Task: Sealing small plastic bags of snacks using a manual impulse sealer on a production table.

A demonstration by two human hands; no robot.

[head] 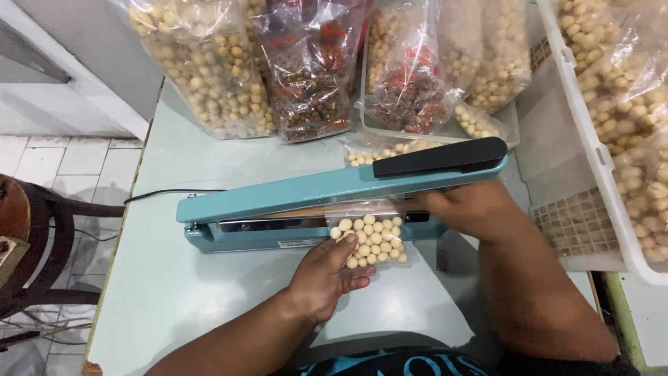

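Under my left hand (325, 273), which cups the nut bag (370, 240), my right hand (467, 209) pinches its edge in the sealer (334, 202); a slipped mouth could seal crooked.

Bare tabletop (209, 278) lies open on the near left, in front of the teal heat sealer (313, 198), whose long body and raised arm bar the way across the middle. Far behind it, big bags of nuts (278, 63) crowd the table edge, and a white crate (591, 160) blocks the right side.
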